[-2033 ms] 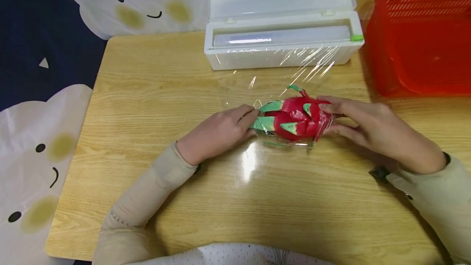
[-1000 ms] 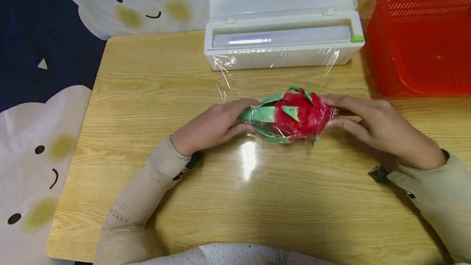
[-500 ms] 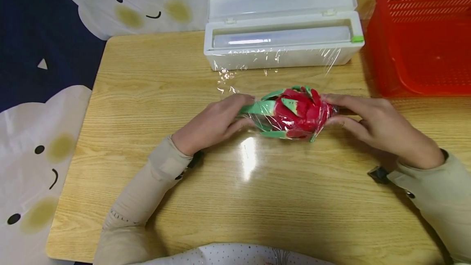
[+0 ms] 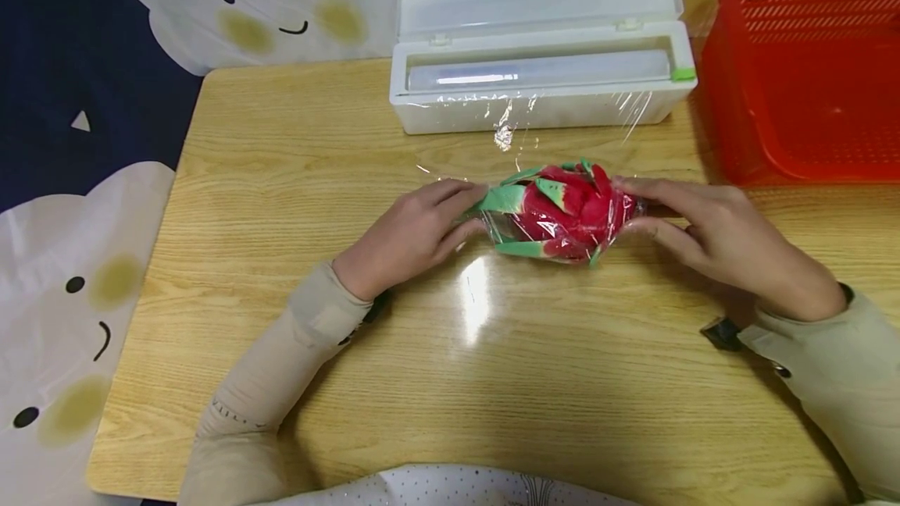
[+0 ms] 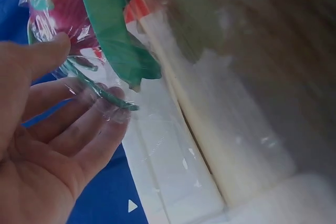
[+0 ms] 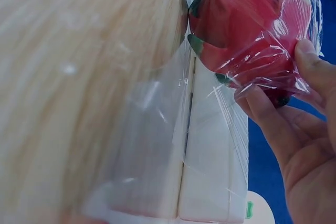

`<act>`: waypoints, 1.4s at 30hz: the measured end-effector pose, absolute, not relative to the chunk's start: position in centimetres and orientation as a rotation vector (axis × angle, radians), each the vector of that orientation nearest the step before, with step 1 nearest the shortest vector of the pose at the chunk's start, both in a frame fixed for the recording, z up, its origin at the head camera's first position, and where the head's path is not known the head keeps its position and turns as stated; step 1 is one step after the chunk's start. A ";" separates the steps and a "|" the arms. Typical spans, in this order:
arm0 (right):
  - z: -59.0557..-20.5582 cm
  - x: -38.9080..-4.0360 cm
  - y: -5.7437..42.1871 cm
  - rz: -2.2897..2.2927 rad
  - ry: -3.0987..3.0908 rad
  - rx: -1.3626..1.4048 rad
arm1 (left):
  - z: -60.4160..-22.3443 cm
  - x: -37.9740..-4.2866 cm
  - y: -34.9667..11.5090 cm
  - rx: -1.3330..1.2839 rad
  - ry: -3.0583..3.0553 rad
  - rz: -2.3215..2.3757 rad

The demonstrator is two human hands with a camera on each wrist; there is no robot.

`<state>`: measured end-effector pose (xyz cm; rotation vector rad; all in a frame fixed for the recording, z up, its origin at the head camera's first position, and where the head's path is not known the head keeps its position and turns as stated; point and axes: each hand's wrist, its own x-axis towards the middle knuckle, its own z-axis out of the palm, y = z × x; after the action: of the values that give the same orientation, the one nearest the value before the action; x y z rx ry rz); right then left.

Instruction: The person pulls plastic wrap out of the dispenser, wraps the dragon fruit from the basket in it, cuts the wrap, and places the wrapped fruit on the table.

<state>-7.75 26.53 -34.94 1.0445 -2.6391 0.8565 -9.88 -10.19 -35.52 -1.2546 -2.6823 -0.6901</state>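
A red dragon fruit (image 4: 578,213) with green scale tips lies sideways between my hands, with clear plastic wrap (image 6: 273,59) around it. My left hand (image 4: 404,233) holds its long green leafy end. In the left wrist view, that thumb presses on the wrapped fruit while the fingers reach under the green tips. At the opposite, rounder end, my right hand (image 4: 734,244) grips the fruit between thumb and fingers. Film stretches from the fruit back to a white wrap box (image 4: 534,114), whose lid (image 4: 537,6) is raised. Inside the box sits the wrap roll (image 4: 548,70).
A red plastic basket (image 4: 734,123) stands at the back right, beside the box. The wooden table (image 4: 281,139) has rounded left corners. Behind and left of it hangs dark blue cloth (image 4: 56,115) with white cloud faces.
Between my hands the dragon fruit has turned, so different scales face up. My left fingers have shifted their hold on the green end. Shiny creases in the film have changed place.
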 end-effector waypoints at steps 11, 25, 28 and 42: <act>-34.9 -8.0 26.3 0.906 -2.665 0.992 | -35.6 -9.8 -10.2 -1.278 -2.702 -0.650; -35.2 -8.5 26.4 0.960 -2.679 0.964 | -35.6 -10.2 -10.0 -1.303 -2.769 -0.545; -35.3 -8.5 26.5 0.957 -2.694 0.946 | -35.5 -10.2 -9.6 -1.296 -2.800 -0.462; -34.9 -9.3 26.6 0.901 -2.757 0.944 | -35.5 -11.3 -8.7 -1.304 -2.688 -0.256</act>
<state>-9.28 26.56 -34.94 0.9440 -2.7574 0.9006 -11.33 -8.68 -35.52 -1.3036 -2.6879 -0.2563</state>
